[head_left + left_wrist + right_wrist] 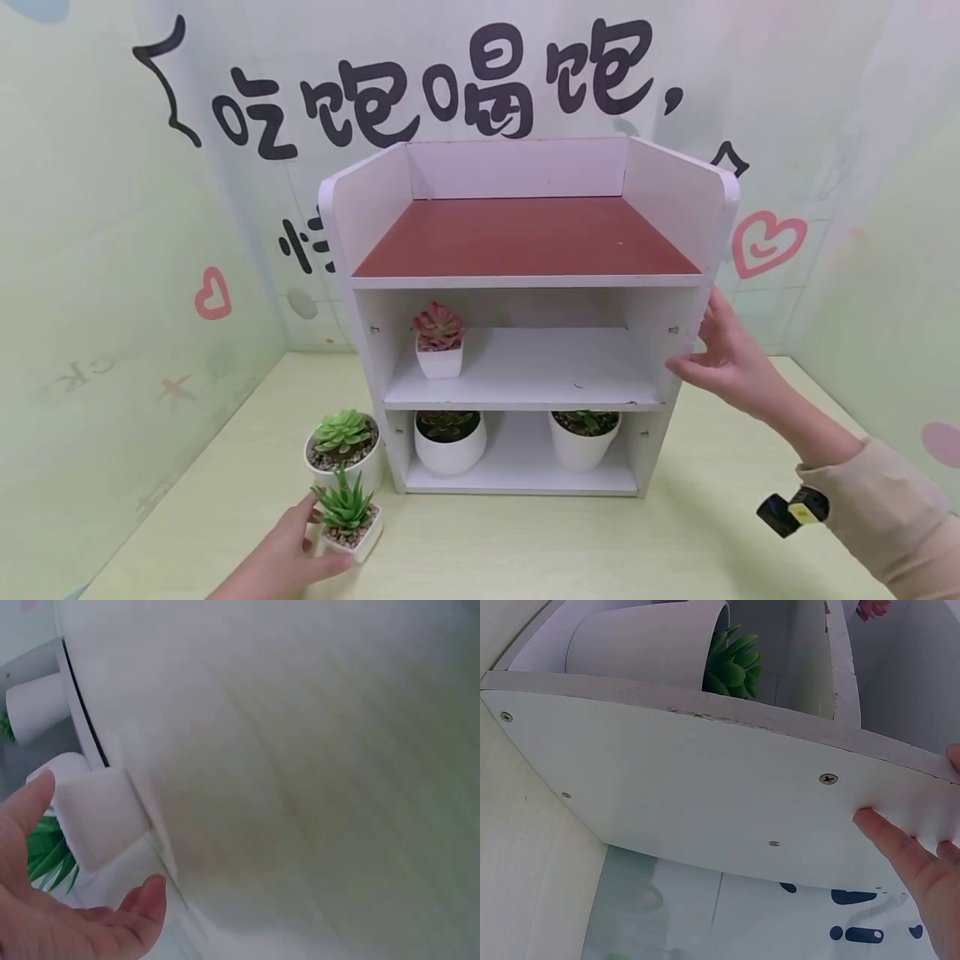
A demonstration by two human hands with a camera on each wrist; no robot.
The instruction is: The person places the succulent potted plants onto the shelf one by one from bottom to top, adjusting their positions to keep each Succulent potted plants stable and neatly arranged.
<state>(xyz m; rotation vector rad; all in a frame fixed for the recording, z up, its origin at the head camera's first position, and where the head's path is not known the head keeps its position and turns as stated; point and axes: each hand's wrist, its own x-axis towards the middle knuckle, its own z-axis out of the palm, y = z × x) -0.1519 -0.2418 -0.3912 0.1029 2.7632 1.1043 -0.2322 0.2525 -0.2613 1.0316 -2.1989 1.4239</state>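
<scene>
A small square white pot with a spiky green succulent stands on the table at the front left. My left hand is spread around it; in the left wrist view the thumb is right at the pot, the other fingers lie apart from it. Just behind is a round white pot with a pale green succulent. My right hand holds the right side of a white shelf unit, thumb at its front edge and fingers on the outer panel.
On the middle shelf stands a pink succulent in a white pot. Two round potted succulents, a left one and a right one, stand on the bottom shelf. The unit's top is red-brown, walled on three sides. Printed walls enclose the table.
</scene>
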